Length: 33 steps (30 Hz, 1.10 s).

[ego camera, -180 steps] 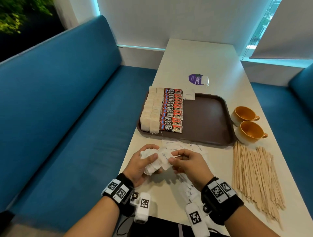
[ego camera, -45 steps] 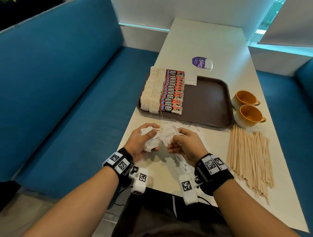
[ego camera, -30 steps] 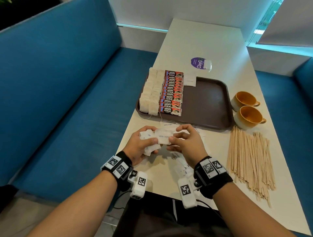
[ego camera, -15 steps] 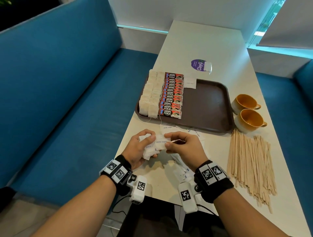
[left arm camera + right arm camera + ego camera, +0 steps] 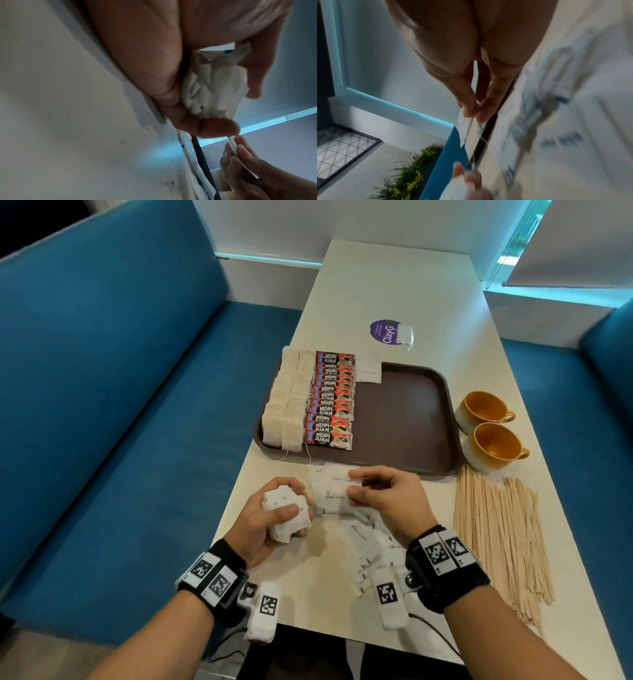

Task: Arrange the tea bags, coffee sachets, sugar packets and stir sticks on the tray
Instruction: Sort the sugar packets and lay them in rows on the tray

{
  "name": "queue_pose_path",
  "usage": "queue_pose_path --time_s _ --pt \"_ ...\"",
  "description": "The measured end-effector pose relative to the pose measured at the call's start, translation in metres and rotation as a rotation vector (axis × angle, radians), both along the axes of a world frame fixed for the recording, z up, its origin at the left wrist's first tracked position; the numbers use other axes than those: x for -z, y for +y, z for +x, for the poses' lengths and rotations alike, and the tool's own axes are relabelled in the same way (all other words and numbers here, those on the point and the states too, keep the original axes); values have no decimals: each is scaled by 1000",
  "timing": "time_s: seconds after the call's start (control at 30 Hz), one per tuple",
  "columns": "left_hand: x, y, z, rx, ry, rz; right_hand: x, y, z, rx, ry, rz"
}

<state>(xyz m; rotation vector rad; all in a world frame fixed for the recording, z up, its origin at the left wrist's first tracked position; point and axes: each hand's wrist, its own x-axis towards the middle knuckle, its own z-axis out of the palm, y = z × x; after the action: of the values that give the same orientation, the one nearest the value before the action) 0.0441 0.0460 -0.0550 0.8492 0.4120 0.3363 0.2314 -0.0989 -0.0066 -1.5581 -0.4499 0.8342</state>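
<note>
- Sorting sugar packets over the near end of the desk (image 5: 383, 278), I have both hands busy just short of the tray (image 5: 411, 419).
- My left hand (image 5: 270, 518) has its grip curled round a wad of sugar packets (image 5: 286, 513), thumb clamped across the top; the left wrist view shows them bunched and crumpled against the palm.
- My right hand (image 5: 387, 494) has its grip pinching a flat sugar packet (image 5: 334, 489) by its right edge, thumb and forefinger pressed together on it, long axis running left to right.
- That packet sits at 9 o'clock from my right hand and 2 o'clock from the left-hand wad, close beside it; the right hand is nearer the tray.
- The open tray floor lies at 12 o'clock; one lone sugar packet (image 5: 369, 372) already lies there beside the coffee sachets (image 5: 330, 402) and tea bags (image 5: 287, 402).
- More loose packets (image 5: 363, 546) lie under my right wrist; stir sticks (image 5: 500, 542) wait at 3 o'clock, off the tray.
</note>
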Motion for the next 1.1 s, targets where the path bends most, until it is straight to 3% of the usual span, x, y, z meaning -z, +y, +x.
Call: queue_pose_path --time_s 0.17,0.3,0.5,0.83,1.1 --pt "1 1 3 -7 49 -14 -25 31 69 100 -64 55" --pt "-1 1 4 -31 68 -72 -40 73 130 126 -175 -27" --pt "-9 2 7 -27 137 -95 -15 131 206 129 -188 -190" --pt "-9 10 12 -17 122 -182 11 180 248 -24 -389 -445" --pt "-2 18 8 76 231 -28 14 194 255 -111 -588 -609"
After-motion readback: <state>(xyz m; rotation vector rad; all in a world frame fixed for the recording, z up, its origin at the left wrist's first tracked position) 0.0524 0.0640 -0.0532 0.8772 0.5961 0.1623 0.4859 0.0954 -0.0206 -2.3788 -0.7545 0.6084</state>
